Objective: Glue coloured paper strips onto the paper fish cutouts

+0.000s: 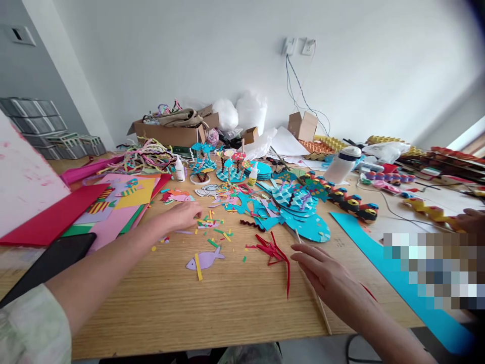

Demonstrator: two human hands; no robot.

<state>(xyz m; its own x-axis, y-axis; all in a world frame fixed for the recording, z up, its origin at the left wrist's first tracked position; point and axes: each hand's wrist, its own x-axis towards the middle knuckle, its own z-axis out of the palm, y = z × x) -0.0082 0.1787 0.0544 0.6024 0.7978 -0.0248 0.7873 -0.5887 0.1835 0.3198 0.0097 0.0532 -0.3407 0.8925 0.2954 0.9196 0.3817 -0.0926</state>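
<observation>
My left hand [184, 215] reaches out over the wooden table [235, 303], its fingertips at a scatter of small coloured paper strips [212, 225]; whether it pinches one I cannot tell. My right hand [326, 275] lies flat and open on the table, resting over a thin wooden stick [322, 311]. A bunch of red pipe-cleaner pieces [273, 252] lies just left of that hand. Between my arms sits a purple paper fish [204, 259] with a yellow strip across it. Blue paper cut-outs with scale patterns [299, 207] are piled beyond the right hand.
Red, pink and yellow paper sheets [113, 207] and a black phone [49, 263] lie at left. Glue bottles [180, 169], a cardboard box [174, 132] and pipe cleaners stand at the back. A long blue sheet [394, 278] runs at right, where another person's hand [472, 220] shows.
</observation>
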